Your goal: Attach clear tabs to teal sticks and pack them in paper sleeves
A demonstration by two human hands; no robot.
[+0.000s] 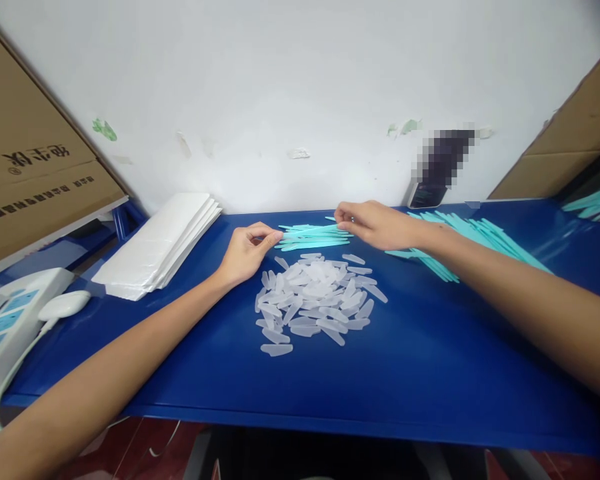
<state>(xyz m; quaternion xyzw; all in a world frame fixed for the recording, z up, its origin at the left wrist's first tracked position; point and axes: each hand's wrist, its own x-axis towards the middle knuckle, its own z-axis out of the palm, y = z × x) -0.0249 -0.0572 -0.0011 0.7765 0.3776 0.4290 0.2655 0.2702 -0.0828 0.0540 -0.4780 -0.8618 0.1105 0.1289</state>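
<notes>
Slim turquoise plastic sticks [315, 235], like slender razors, lie in a bundle near the back of the table. At the bundle's left end, my left hand [247, 253] pinches a stick end between thumb and fingers. My right hand [373, 225] is at the other end, fingers curled and thumb low against the bundle. A stick tip pokes out beside its fingers; what lies inside the curl is partly hidden. In front of both hands spreads a heap of small translucent blade-shaped plastic covers [315, 293].
More turquoise sticks [485, 237] lie under and beyond my right forearm. Flat white packs [157, 247] are stacked at the left on the blue table [410, 373]. A power strip [25, 313] with a white plug and cable sits farther left. Cardboard boxes [35, 153] flank the table; a phone-like dark object [430, 193] leans on the wall.
</notes>
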